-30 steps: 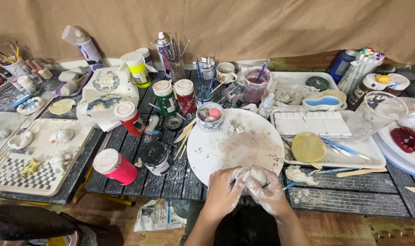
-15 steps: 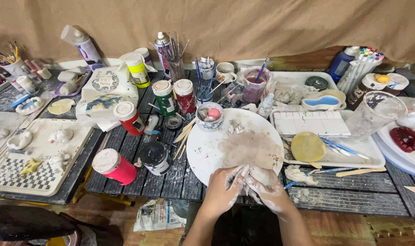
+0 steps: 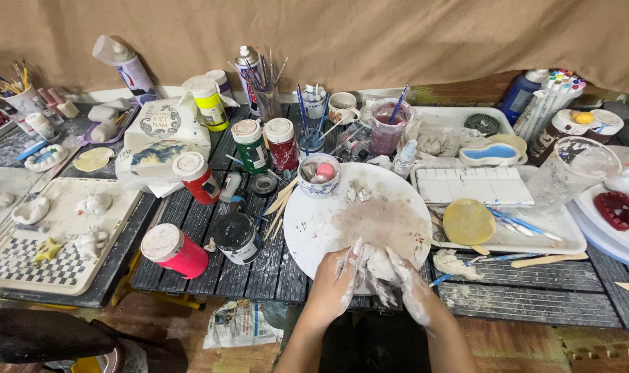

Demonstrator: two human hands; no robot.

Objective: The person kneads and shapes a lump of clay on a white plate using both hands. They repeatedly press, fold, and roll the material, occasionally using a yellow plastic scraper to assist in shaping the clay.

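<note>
Clay lump [image 3: 378,266] sits at the near rim of the round white board [image 3: 328,228], pinched between both hands — left hand [image 3: 335,283] cupped on its left side, right hand [image 3: 415,293] on its right, fingers [image 3: 399,266] slanting inward. Neither is nearer; both grips clasp it.

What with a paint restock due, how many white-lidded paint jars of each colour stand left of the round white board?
Red jars: 3
Green jar: 1
Yellow jar: 1
Black jar: 1
Half-hidden jar behind the yellow one, colour unclear: 1
Total: 7
</note>
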